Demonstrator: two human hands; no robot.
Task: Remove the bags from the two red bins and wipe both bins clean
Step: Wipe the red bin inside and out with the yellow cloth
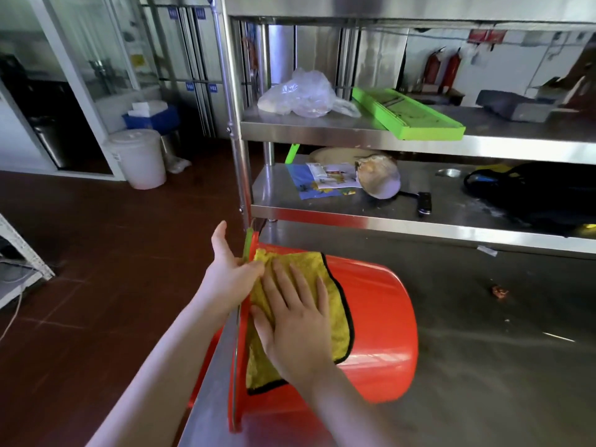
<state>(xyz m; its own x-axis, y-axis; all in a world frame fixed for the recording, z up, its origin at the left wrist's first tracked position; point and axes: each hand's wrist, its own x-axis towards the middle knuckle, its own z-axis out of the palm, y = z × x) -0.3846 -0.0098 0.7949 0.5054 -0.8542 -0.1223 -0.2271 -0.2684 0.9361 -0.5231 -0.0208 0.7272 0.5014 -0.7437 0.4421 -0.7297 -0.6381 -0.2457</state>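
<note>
Red bin (380, 317), glossy, no bag showing, lies on its side on the steel table (483, 366) under our right hand (296, 330), which presses a yellow cloth (306, 262) flat-fingered onto its wall. Our left hand (225, 272) meets the rim; we cannot tell its grip. Wiping seems underway; no second bin is visible.

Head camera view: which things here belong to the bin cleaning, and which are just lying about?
In use: red bin, yellow cloth, right hand pressing the cloth, left hand holding the bin's rim.
Lying about: green tray, leaflets, knife, white bucket.
</note>
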